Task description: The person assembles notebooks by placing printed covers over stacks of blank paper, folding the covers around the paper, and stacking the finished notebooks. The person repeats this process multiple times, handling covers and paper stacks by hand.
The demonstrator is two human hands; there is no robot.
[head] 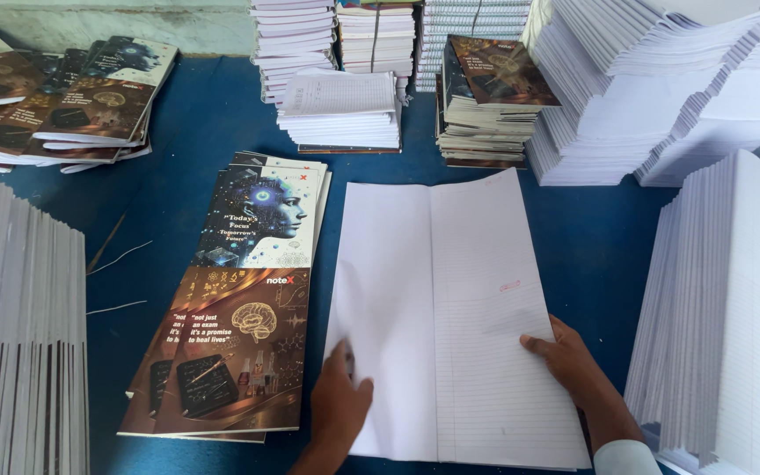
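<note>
An open sheaf of white ruled pages point(450, 308) lies flat on the blue table point(178, 176), its centre fold running away from me. My left hand point(340, 405) rests on the near left corner of the pages, fingers blurred. On the right edge of the ruled right page lies my right hand point(569, 361), fingers flat on the paper. Just left of the pages is a stack of printed notebook cover sheets point(244, 308), brown below and blue above.
Tall stacks of white paper stand at the right point(732, 308), far right point(653, 79) and left edge point(15, 325). Finished notebooks with dark covers are piled at the back left point(63, 105) and back centre point(485, 105). Thin wires point(116, 259) lie on the table.
</note>
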